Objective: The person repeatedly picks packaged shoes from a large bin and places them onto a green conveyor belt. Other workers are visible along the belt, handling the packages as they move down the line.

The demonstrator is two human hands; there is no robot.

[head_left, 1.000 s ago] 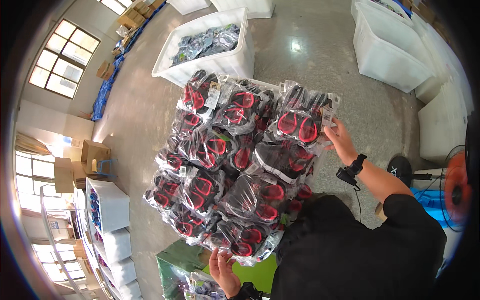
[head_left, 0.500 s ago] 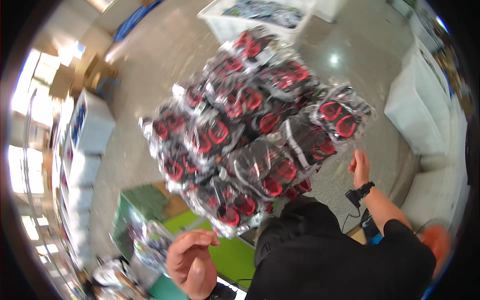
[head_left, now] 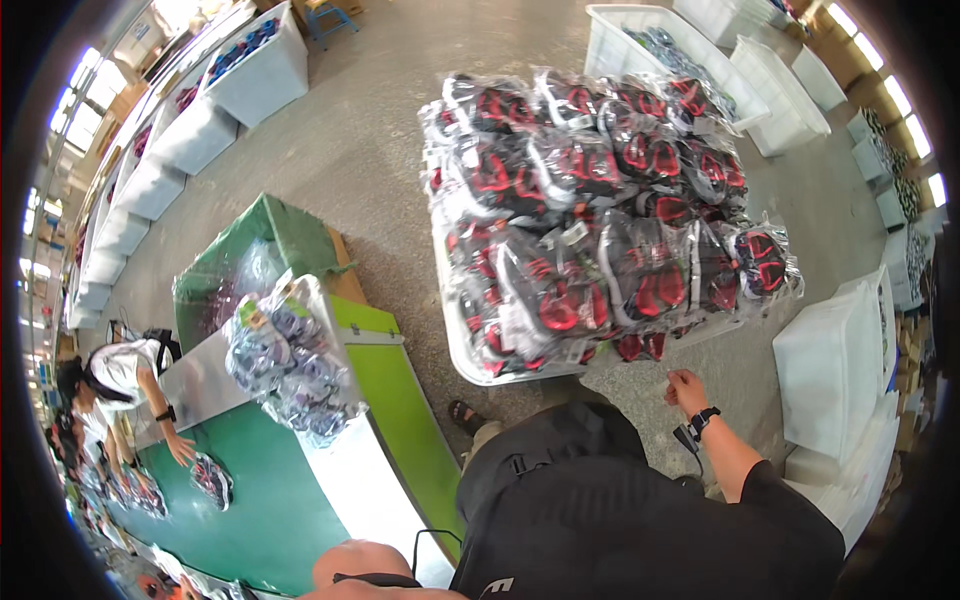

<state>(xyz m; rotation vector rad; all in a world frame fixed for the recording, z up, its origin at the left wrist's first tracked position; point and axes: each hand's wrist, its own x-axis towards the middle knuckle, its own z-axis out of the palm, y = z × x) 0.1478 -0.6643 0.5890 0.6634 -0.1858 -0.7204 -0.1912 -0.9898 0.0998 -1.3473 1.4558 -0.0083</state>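
A large white bin (head_left: 458, 352) stands in front of me, heaped with pairs of black-and-red shoes (head_left: 560, 280) in clear plastic bags. The heap rises above the rim. My right hand (head_left: 686, 392), with a dark watch on its wrist, is in the air just below the near right corner of the heap, apart from the shoes. Its fingers are loosely curled and a little apart, with nothing seen in them. Only part of my left hand (head_left: 350, 558) shows at the lower edge, beside the work table's white edge; its fingers are hidden.
Left, a green-topped table (head_left: 270, 500) carries bagged greyish shoes (head_left: 290, 360) and a single shoe (head_left: 211, 481); a co-worker's hand (head_left: 180, 447) reaches near it. A green box (head_left: 265, 225) stands behind. White bins (head_left: 830, 370) stand right, others (head_left: 265, 75) line the left.
My view has turned left, so the heap sits farther right and the table shows more. My left hand has dropped to the lower edge; my right hand stays near the heap's corner.
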